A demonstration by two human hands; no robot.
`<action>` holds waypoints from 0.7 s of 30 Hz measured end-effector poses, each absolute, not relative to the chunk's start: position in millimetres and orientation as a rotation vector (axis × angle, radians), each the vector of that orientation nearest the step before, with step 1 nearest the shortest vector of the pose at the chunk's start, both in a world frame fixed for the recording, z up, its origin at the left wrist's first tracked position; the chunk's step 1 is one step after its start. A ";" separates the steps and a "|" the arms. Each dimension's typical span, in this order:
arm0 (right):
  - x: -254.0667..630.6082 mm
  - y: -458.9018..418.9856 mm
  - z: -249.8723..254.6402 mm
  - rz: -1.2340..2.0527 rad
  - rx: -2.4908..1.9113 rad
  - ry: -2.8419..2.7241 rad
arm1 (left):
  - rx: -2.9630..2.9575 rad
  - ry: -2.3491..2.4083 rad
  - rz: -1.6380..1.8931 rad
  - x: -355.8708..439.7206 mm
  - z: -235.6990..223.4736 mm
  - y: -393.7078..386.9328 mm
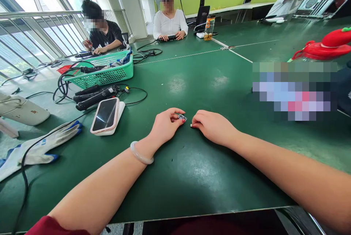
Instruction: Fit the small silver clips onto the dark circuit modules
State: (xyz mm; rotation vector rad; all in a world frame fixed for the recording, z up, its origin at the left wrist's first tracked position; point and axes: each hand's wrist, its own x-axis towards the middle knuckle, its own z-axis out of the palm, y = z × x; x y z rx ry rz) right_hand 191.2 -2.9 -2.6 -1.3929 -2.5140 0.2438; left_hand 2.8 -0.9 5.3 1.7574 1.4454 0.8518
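My left hand (166,123), with a pale bangle (141,153) on its wrist, pinches a small flat silvery piece with dark markings (182,117) between thumb and fingers. Just to the right, my right hand (212,125) is closed in a pinch on a tiny pale piece (191,125), too small to name. A short gap separates the two pieces. Both hands rest low over the green table (175,176).
On the left lie a phone (105,115) on a white item, black hair-iron-like tools (95,97) with cables, a green basket (106,72) and gloves (46,145). A bottle (209,28) stands farther back. Several people sit or work around the table.
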 end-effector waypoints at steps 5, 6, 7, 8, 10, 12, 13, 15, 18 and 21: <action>192.4 -1.2 0.2 0.288 -1.400 -2.489 | 1.757 1.444 0.855 2.7 4.3 -1.0; 192.3 -1.2 0.6 0.290 -1.398 -2.481 | 1.758 1.444 0.857 2.7 4.3 -0.9; 192.1 -1.2 0.9 0.289 -1.396 -2.475 | 1.759 1.444 0.857 2.8 4.2 -0.9; 191.9 -1.2 1.1 0.288 -1.389 -2.476 | 1.759 1.444 0.859 2.8 4.2 -0.8; 191.5 -1.2 1.1 0.271 -1.377 -2.493 | 1.760 1.441 0.858 2.9 4.1 -0.7; 191.0 -1.2 0.7 0.239 -1.362 -2.519 | 1.761 1.440 0.856 2.8 4.0 -0.6; 190.7 -1.3 0.5 0.223 -1.352 -2.531 | 1.763 1.440 0.854 2.7 3.8 -0.5; 190.2 -1.8 0.3 0.190 -1.334 -2.547 | 1.764 1.442 0.852 2.5 3.4 -0.3; 190.2 -2.9 0.6 0.169 -1.317 -2.564 | 1.761 1.439 0.852 2.3 3.0 0.1; 192.1 -3.6 1.8 0.187 -1.308 -2.572 | 1.769 1.433 0.850 2.4 2.9 0.0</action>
